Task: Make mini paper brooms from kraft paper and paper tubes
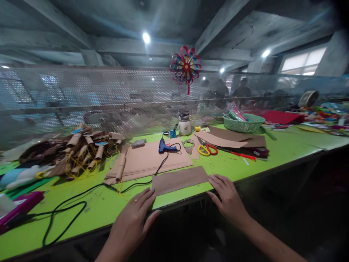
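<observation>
A brown strip of paper [180, 181] lies flat at the front edge of the green table, long side toward me. My left hand [133, 214] touches its left end, fingers stretched out and thumb apart. At the other end, the fingertips of my right hand [227, 196] rest on or beside the right edge, fingers spread. Behind the strip, a blue glue gun [165, 146] sits on a stack of brown paper sheets [141, 160]. To its right are scissors [207, 148] with one yellow and one orange-red handle.
Rolled brown paper pieces with yellow strings [81, 153] are heaped at left. A black cord [92, 188] loops across the table. Farther back stand a white jar [184, 126] and a green basket [242, 124]. A perforated metal screen [122, 94] rises behind, with a paper flower [186, 67] on it.
</observation>
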Available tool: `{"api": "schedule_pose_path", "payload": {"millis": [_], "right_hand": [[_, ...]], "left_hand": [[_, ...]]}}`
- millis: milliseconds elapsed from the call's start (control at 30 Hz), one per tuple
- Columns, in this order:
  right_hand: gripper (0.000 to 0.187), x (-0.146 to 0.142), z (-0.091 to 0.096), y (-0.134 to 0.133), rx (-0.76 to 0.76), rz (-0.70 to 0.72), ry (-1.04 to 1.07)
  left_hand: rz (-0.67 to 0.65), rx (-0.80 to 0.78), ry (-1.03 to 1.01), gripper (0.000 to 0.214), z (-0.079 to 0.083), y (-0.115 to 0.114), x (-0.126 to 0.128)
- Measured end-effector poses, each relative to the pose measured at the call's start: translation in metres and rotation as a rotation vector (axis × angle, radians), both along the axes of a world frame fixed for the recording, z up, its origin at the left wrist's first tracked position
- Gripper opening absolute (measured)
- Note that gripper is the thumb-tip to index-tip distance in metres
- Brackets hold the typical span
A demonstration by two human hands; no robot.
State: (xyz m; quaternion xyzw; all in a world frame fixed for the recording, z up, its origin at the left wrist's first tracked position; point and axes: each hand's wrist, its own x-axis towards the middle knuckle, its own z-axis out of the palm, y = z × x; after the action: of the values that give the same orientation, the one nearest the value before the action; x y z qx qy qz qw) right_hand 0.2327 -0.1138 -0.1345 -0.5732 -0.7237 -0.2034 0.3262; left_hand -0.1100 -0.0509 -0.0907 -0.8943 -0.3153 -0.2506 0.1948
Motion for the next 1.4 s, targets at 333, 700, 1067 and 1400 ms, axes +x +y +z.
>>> {"api": "schedule_pose_path", "payload": {"millis": [333,700,1067,1400], "right_hand": [[0.026,0.051,0.053,0.03,-0.121,0.005,0.223],[0.025,0.111,0.069,0.167,-0.272,-0.252,0.166],[0.026,0.194,0.066,0.085,-0.389,-0.382,-0.082],[0.033,0.224,0.042,0.085,-0.443,-0.427,-0.139]], "left_hand": [[-0.074,0.108,-0.129,0.032,-0.003,0.006,-0.006],[-0.124,-0.182,0.009,0.023,0.042,0.017,0.082],[-0.236,-0.469,0.197,0.054,0.037,0.041,0.117],[-0.203,-0.548,0.037,0.048,0.037,0.037,0.117]]}}
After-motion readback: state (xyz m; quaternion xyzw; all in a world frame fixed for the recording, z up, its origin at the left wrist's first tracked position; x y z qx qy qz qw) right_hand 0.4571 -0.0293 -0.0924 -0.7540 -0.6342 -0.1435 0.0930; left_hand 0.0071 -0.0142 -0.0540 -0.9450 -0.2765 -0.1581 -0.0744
